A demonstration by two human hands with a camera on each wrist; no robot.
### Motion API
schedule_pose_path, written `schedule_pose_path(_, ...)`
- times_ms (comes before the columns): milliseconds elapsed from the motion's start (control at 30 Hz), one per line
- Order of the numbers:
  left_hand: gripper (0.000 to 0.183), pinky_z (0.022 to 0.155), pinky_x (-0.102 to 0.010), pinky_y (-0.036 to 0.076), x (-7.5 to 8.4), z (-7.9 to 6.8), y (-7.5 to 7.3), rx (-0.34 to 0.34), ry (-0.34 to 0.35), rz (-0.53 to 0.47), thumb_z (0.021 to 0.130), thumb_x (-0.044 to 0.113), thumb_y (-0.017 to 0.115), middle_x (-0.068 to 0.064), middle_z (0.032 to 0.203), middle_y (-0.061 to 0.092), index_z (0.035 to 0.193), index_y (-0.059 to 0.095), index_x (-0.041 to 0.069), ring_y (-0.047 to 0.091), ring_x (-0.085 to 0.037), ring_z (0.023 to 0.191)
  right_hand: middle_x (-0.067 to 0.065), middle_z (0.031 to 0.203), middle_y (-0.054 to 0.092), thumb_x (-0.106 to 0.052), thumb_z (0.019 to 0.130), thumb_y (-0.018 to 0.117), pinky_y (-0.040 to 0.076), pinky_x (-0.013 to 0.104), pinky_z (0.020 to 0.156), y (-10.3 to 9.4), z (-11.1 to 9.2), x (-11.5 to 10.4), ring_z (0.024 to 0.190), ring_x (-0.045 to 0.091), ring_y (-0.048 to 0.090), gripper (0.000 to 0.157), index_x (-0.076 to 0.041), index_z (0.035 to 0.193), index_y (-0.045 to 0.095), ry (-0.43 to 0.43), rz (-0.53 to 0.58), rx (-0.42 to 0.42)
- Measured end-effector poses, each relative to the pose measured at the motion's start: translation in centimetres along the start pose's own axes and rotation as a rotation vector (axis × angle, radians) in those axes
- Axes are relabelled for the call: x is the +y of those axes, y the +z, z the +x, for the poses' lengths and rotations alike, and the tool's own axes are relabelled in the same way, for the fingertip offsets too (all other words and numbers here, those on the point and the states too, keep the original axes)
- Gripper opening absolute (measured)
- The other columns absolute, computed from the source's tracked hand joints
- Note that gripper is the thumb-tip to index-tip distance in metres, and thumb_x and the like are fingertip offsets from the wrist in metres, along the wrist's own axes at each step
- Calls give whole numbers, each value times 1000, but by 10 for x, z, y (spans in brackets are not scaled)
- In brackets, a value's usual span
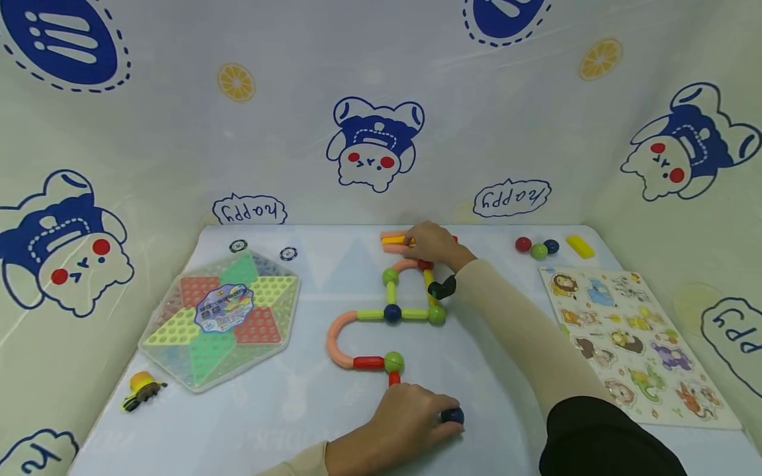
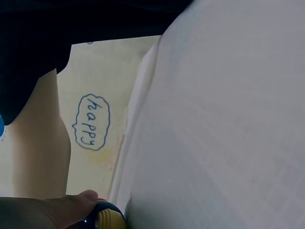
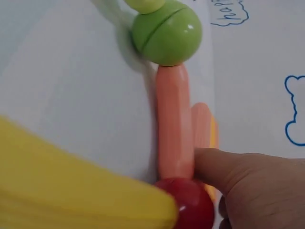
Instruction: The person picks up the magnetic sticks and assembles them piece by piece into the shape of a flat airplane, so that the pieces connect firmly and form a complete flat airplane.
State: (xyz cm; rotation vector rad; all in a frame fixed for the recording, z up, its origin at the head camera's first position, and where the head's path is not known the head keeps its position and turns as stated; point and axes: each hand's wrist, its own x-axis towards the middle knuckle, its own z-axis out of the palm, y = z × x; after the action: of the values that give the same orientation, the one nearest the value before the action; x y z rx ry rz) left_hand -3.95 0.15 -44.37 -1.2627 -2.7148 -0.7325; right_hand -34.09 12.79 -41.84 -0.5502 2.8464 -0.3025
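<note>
A chain of rods and balls (image 1: 339,340) is laid along the middle of the counter (image 1: 286,410); it looks light, stiff and smooth, and is perhaps best held by its balls, since joints may part. Near its front end, a navy ball (image 1: 454,416) is pinched by the left hand (image 1: 407,418), grip closed round it. At the far edge, loose rods (image 1: 392,248) are touched by the right hand (image 1: 437,244); whether any is held in that grip cannot be told.
</note>
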Motion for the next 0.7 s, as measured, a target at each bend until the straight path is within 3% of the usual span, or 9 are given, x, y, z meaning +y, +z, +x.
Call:
schedule_pose_path(167,25,48,-9,30,1,0,-1,8,-1,3,85,44,66,19,75,65,98,73,24,44,13,58,2,89,60,-44,86,63,42,27,57,-5,-16,3,74,18,53,40,-16,116,66,6,7,49)
schedule_pose_path(333,28,48,-8,30,0,0,0,24,-18,18,82,46,68,17,74,66,99,73,24,45,12,56,1,77,59,-44,83,67,44,28,55,-24,-59,9,69,19,52,36,-18,106,70,19,98,185)
schedule_pose_path(533,29,49,-8,30,-2,0,1,41,-28,13,81,46,69,16,75,67,100,73,23,49,11,58,7,63,48,-53,80,67,35,29,46,-35,-139,29,58,24,46,38,-22,101,70,87,252,301)
schedule_pose_path(633,29,48,-8,30,-1,0,2,44,-13,16,81,45,69,16,73,66,98,73,23,49,10,57,5,60,45,-57,79,65,31,27,43,-14,-189,28,51,21,42,40,-24,102,68,147,430,342)
schedule_pose_path(700,28,47,-8,30,0,0,3,54,4,26,81,45,69,16,72,66,97,73,23,49,10,56,4,58,44,-56,80,65,28,25,40,9,-223,18,48,18,38,40,-24,103,68,194,614,353)
